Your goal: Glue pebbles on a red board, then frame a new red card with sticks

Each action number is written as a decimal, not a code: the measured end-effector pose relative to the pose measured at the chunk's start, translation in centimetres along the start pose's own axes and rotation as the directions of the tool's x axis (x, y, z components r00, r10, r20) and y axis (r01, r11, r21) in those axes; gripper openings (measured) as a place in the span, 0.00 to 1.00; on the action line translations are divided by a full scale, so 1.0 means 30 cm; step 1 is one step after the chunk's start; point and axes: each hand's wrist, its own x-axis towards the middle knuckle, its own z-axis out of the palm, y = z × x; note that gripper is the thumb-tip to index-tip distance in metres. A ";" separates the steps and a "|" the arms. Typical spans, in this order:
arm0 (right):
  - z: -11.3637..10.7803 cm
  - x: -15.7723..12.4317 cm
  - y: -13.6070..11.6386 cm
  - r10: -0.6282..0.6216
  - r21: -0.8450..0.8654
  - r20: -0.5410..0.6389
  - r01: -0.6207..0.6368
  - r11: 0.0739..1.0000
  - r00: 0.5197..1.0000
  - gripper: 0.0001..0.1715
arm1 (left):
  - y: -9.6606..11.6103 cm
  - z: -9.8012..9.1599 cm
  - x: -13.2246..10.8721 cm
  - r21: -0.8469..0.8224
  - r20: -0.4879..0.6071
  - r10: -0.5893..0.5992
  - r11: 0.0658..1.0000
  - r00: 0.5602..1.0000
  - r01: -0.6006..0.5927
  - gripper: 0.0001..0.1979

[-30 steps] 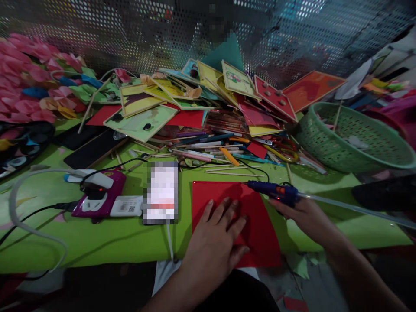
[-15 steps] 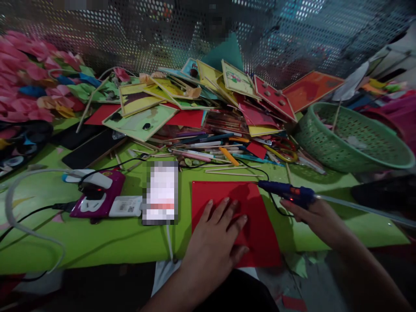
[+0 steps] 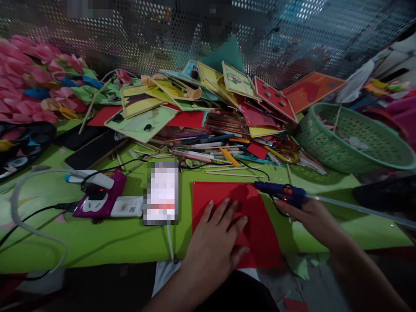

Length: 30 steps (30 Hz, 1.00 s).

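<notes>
A sheet of red paper lies on the green table top, close to its front edge. My left hand rests flat on the sheet with its fingers spread. In my right hand is a blue glue gun, gripped by its handle and pointing left. A long clear glue stick sticks out of its back end. The gun's nozzle is at the far edge of the red sheet, near its far right corner. Whether the nozzle touches the paper I cannot tell.
Behind the sheet lie thin sticks, pens and scissors, then a heap of framed pictures. On the left are a phone and a purple power strip with cables. A green basket stands at right.
My right hand has moved slightly left with the glue gun, its nozzle travelling along the far edge of the red sheet. My left hand stays in place on the paper.
</notes>
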 end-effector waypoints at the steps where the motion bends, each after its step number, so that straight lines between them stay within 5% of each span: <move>1: -0.006 -0.002 0.001 0.027 -0.005 0.003 -0.027 1.000 1.000 0.32 | 0.000 -0.002 0.000 -0.001 0.001 0.000 1.000 1.000 0.000 0.30; 11: -0.040 -0.013 0.007 0.103 -0.148 -0.047 -0.109 0.983 0.994 0.39 | 0.002 -0.009 0.001 -0.006 0.014 -0.006 1.000 1.000 0.006 0.29; 30: -0.033 -0.016 0.006 0.082 -0.055 -0.037 -0.084 0.995 0.996 0.35 | -0.007 -0.008 0.003 -0.004 0.013 0.014 1.000 1.000 -0.014 0.30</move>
